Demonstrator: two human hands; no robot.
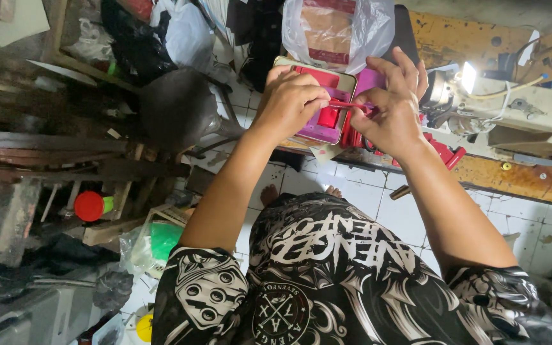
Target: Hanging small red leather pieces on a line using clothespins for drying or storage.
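My left hand (292, 102) and my right hand (391, 108) meet over a shallow beige tray (346, 82) that holds red and pink pieces. Both hands pinch a thin red strip (347, 105) stretched between their fingertips, just above a small red block (328, 117) and a pink pad (317, 132). More red pieces (445, 153) lie by my right wrist at the edge of a wooden workbench (519, 176). My fingers hide part of the tray's contents.
A sewing machine (525, 108) with a lit lamp (468, 76) stands on the bench at right. A plastic bag (337, 32) lies behind the tray. Cluttered shelves, a red-capped bottle (92, 206) and dark bags fill the left. White floor tiles (378, 198) show below.
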